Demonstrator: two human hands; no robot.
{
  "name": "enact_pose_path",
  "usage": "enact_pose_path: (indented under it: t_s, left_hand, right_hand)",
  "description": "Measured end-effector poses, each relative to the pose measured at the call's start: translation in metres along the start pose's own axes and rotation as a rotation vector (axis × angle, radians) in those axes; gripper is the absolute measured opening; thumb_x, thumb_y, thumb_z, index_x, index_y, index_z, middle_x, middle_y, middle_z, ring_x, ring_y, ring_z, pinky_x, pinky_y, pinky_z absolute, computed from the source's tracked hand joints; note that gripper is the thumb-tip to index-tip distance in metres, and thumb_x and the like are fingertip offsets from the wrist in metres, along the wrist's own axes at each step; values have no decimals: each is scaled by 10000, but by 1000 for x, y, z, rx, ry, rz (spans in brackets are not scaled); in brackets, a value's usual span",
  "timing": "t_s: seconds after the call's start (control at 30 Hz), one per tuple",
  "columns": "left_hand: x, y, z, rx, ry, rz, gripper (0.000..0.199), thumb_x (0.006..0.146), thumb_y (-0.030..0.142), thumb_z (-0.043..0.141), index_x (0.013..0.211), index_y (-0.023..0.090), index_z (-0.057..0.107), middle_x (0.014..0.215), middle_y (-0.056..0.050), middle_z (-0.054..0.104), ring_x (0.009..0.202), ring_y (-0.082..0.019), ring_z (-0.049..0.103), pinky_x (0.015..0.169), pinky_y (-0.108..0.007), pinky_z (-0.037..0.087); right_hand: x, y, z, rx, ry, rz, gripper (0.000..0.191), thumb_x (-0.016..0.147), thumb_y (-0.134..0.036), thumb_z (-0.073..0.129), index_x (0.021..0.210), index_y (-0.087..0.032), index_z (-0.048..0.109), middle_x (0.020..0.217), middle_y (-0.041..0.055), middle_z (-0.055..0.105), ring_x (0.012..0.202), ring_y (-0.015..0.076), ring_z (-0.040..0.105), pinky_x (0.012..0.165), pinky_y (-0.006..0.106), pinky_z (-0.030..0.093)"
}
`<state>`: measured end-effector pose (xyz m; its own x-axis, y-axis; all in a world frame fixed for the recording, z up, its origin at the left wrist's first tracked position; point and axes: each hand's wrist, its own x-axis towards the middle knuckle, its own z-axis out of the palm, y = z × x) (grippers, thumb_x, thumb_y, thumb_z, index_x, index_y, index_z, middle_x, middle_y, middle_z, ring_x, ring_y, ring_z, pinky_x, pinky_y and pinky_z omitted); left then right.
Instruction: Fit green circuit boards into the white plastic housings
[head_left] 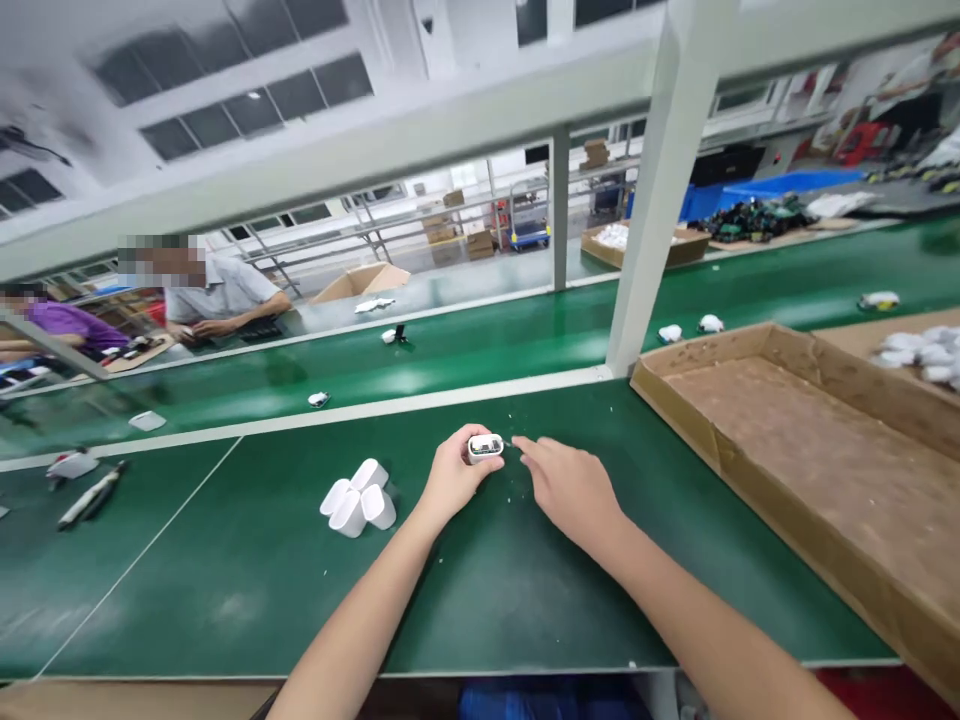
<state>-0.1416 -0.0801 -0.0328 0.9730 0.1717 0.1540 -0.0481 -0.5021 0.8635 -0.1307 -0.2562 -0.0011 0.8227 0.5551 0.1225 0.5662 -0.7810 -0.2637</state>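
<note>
My left hand [456,476] grips a small white plastic device [485,448] with a dark centre, holding it at the fingertips above the green bench top [480,590]. My right hand [570,490] is beside it with the fingers spread, and its fingertips stop just short of the device. Small white specks lie on the bench around both hands. To the left of my left hand, several white plastic cylindrical shells [358,498] stand in a tight cluster.
A shallow cardboard tray [795,470] lies to my right, with white parts [919,352] at its far end. Behind a pale rail, a green conveyor belt [480,335] carries scattered white items. Co-workers [217,295] sit across it, and a white post [660,190] rises at right.
</note>
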Motion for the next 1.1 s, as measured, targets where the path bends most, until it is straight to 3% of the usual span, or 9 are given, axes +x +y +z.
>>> enact_pose_path:
  t_s: [0.2, 0.33, 0.47, 0.57, 0.67, 0.8, 0.97, 1.03, 1.1]
  left_hand:
    - [92, 4, -27, 215, 145, 28, 253, 569, 82, 716, 774, 174, 599, 790, 24, 621, 752, -136, 575, 693, -232, 426]
    - [144, -5, -27, 351, 184, -18, 205, 603, 104, 732, 751, 141, 596, 798, -6, 607, 786, -155, 571, 738, -276, 439]
    - [168, -22, -21, 458, 155, -65, 104, 772, 199, 648, 795, 117, 588, 809, -16, 607, 779, -146, 578, 756, -332, 473]
    - [171, -26, -24, 502, 162, -55, 153, 736, 184, 671, 862, 125, 605, 893, -47, 619, 861, -177, 603, 805, -345, 474]
    - [160, -18, -43, 513, 186, 11, 367, 671, 144, 680, 1029, 148, 597, 1075, -93, 583, 1023, -223, 587, 897, -331, 445]
    - [123, -2, -95, 518, 145, 84, 402, 715, 208, 627, 1112, 163, 579, 1155, -99, 555, 1111, -233, 541, 975, -349, 409]
    - [30, 8, -156, 522, -22, 50, 391, 657, 262, 708, 1042, 233, 646, 1101, -54, 613, 1011, -221, 584, 930, -351, 442]
    - [-8, 9, -162, 579, -124, 21, 474, 568, 237, 781, 1025, 274, 661, 1116, -46, 616, 1101, -263, 544, 990, -429, 397]
    - [-39, 8, -158, 702, -221, -17, 595, 483, 201, 831, 1041, 307, 654, 1156, -56, 603, 1228, -336, 444, 1034, -590, 283]
  right_hand:
    - [-1, -4, 10, -32, -107, -126, 337, 927, -176, 382, 1193, -269, 567, 900, 23, 682, 731, 183, 661, 525, 263, 329]
    - [0, -7, 21, -34, -129, -181, 351, 901, -144, 383, 1160, -268, 584, 885, 34, 688, 689, 184, 660, 492, 257, 307]
    - [10, 0, 28, -9, -203, -238, 305, 817, -178, 517, 1098, -245, 616, 889, 35, 697, 685, 193, 658, 470, 244, 306]
    - [13, 3, 32, 18, -239, -288, 319, 810, -239, 546, 1120, -235, 619, 911, 41, 703, 701, 197, 658, 474, 240, 323]
    - [8, 1, 32, 64, -185, -298, 315, 882, -220, 428, 1128, -258, 621, 923, 44, 700, 748, 189, 661, 525, 240, 369]
    - [2, -4, 29, 79, -163, -257, 317, 889, -192, 404, 1082, -266, 644, 921, 48, 695, 802, 193, 660, 636, 255, 430]
    - [4, -4, 30, 114, -201, -262, 360, 918, -200, 364, 1167, -221, 624, 1030, 68, 690, 924, 217, 650, 755, 310, 472]
    - [5, -2, 33, 132, -209, -260, 376, 922, -205, 352, 1188, -199, 619, 1051, 76, 688, 938, 232, 646, 771, 342, 482]
    - [5, -1, 36, 176, -204, -252, 385, 922, -211, 344, 1183, -190, 627, 1050, 79, 693, 939, 245, 646, 774, 367, 489]
